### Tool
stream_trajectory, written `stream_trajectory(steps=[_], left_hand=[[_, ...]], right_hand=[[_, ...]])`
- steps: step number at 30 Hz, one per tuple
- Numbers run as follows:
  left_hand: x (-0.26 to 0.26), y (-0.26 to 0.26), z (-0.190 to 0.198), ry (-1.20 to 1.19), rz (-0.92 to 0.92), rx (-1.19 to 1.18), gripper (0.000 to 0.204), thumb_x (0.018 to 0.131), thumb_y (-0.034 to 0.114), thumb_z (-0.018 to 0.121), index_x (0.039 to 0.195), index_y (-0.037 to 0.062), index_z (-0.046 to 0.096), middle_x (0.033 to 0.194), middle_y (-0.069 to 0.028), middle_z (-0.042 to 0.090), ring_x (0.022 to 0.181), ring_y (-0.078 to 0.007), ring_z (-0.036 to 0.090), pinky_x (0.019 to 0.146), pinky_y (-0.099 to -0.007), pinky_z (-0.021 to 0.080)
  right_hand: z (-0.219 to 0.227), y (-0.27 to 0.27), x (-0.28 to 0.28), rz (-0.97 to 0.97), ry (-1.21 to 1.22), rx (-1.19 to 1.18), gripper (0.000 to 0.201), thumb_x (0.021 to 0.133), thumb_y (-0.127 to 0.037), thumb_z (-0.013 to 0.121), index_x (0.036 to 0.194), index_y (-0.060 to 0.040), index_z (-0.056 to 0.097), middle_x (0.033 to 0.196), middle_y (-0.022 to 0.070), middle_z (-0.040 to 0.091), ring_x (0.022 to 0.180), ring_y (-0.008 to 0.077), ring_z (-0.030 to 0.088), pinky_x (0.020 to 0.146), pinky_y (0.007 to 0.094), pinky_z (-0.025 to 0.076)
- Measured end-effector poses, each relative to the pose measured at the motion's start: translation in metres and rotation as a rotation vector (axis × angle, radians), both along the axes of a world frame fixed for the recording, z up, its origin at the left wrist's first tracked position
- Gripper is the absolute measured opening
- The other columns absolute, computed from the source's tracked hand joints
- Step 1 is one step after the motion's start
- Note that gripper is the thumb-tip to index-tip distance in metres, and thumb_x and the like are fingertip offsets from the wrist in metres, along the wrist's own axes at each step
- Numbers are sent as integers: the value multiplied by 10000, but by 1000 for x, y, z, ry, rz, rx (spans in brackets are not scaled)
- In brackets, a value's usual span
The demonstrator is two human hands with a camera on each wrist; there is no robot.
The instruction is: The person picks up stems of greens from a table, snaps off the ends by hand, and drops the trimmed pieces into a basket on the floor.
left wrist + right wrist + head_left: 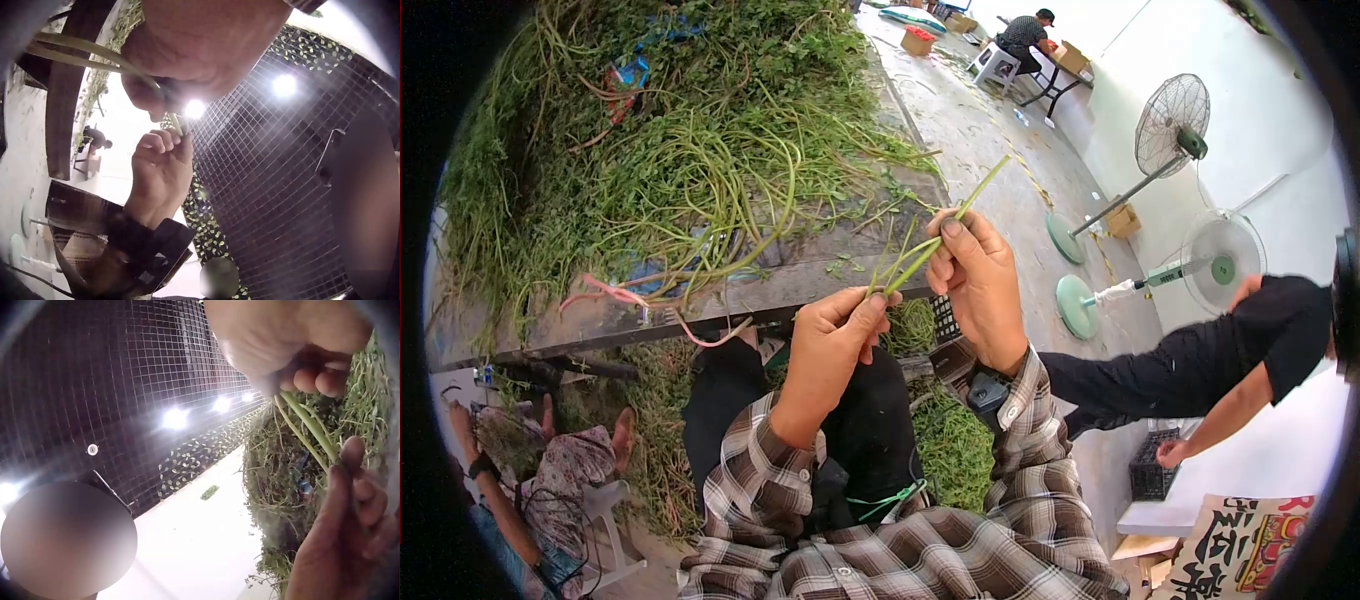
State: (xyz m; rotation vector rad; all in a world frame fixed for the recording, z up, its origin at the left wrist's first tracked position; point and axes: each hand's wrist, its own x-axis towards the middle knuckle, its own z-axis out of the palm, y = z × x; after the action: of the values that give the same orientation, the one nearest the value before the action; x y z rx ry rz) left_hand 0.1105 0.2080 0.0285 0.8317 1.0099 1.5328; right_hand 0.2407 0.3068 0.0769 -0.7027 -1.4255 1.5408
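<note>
Both hands are pinching a small bunch of green stems [920,250] — left hand [830,340] low, right hand [975,270] higher — before the tabletop [800,275]. Sorting seems underway; stripping next likely calls for a firm pull.

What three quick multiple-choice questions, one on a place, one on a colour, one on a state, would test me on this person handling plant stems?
1. Where does the big pile of greens lie?
A. on the wooden table
B. in a bucket
C. on a chair

2. What colour are the held stems?
A. red
B. green
C. white

3. How are the stems held?
A. lying loose on the lap
B. by one hand only
C. pinched by both the left hand and the right hand

Answers: 1 A, the heap covers the tabletop; 2 B, they are pale green; 3 C, the fingers of both hands close on them.
</note>
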Motion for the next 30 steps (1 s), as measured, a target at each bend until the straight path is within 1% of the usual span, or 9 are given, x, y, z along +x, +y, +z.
stream_trajectory(steps=[7,9,11,13,15,19,22,23,30], left_hand=[[1,-1,2,-31,14,-7,212,894,169,551,962,-2,655,690,6,555,534,-33,444,463,-175,360],[1,0,-1,-8,24,-10,201,886,159,559,946,-6,657,687,-2,558,545,-47,457,481,-190,369],[4,1,-1,305,68,76,182,862,140,581,913,-21,647,678,-27,560,590,-84,492,536,-235,391],[5,-1,1,377,49,66,175,841,127,594,899,-34,632,682,-61,561,628,-113,512,578,-263,399],[5,0,1,444,-11,9,179,839,132,595,901,-32,634,719,-83,591,637,-128,535,584,-264,413],[11,2,-7,501,-34,53,190,829,136,601,923,-26,633,782,-112,623,670,-156,581,614,-274,436],[14,2,-4,468,-3,43,267,817,114,608,1052,-14,599,876,-133,648,792,-182,629,728,-272,474],[11,1,-2,491,-49,31,287,854,90,574,1121,-17,570,945,-68,624,857,-118,583,769,-251,462],[10,3,-4,338,87,67,282,891,97,539,1157,4,553,992,-51,599,886,-107,551,773,-240,445]], right_hand=[[-18,-21,2,79,156,-178,293,890,-221,552,1086,-4,536,657,-5,499,490,57,413,435,195,308],[-24,-30,4,99,-34,-240,297,884,-184,556,1121,-7,532,741,-3,541,504,41,405,452,176,319],[-31,-33,5,107,-79,-180,282,877,-175,565,1105,-8,555,750,-17,561,509,27,400,459,161,319],[-32,-35,8,81,-228,-51,242,877,-178,571,1052,-12,585,717,-37,559,510,17,400,451,158,307],[-33,-38,11,70,-168,-114,203,887,-186,558,989,-15,599,673,-38,544,497,17,393,439,166,296],[-40,-34,31,-104,64,-178,172,904,-185,524,909,-18,564,573,-29,442,449,39,343,417,191,272],[-39,-25,60,-275,154,-172,181,901,-197,534,912,-16,538,559,-26,394,455,50,337,408,200,262],[-38,-24,72,-333,176,-157,184,900,-202,541,916,-20,537,571,-26,390,460,51,340,408,200,264],[-39,-16,153,-670,225,-59,168,898,-210,552,911,-43,537,624,-29,387,474,58,347,410,203,270]])
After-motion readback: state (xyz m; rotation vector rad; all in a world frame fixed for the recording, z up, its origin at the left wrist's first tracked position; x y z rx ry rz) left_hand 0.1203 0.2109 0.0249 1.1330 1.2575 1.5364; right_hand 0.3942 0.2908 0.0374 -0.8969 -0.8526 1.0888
